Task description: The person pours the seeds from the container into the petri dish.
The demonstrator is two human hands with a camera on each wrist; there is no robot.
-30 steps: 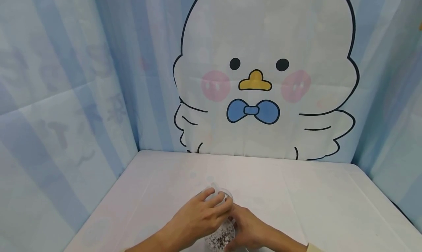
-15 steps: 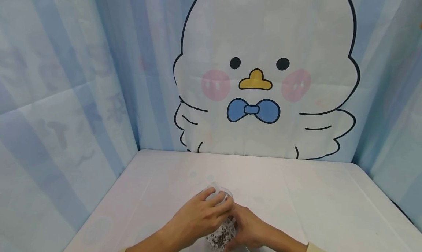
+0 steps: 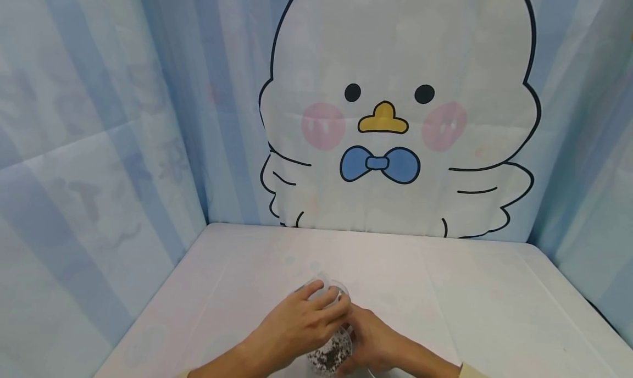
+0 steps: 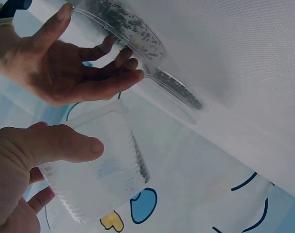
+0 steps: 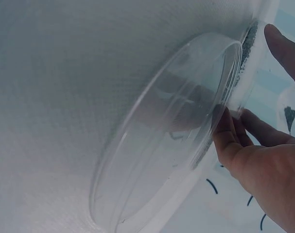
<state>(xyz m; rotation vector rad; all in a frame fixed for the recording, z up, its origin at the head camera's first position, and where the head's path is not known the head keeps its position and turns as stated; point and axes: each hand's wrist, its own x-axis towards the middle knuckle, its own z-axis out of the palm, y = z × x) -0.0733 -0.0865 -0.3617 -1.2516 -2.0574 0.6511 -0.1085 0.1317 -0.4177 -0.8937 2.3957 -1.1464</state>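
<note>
My left hand (image 3: 301,322) grips a translucent, ribbed plastic container (image 4: 96,165), tilted, with dark grains along one inner side. Its thumb lies across the near wall in the left wrist view. Directly below, a clear, shallow round dish (image 3: 329,355) holds a scatter of dark and pale grains on the table. My right hand (image 3: 372,338) holds this dish at its right side, thumb on the near rim and fingers on the far rim. A second dish with dark grains (image 4: 179,92) stands just beyond, partly covered by my left hand in the head view.
Another clear round dish (image 5: 162,131) lies on the table by my right hand, large in the right wrist view. The table (image 3: 475,301) has a pale cloth. Blue-striped curtains (image 3: 89,147) close in the sides, and a cartoon-bird cloth (image 3: 395,202) hangs behind.
The grains in the near dish have shifted, with a denser dark patch now near its middle. Both hands stay almost where they were.
</note>
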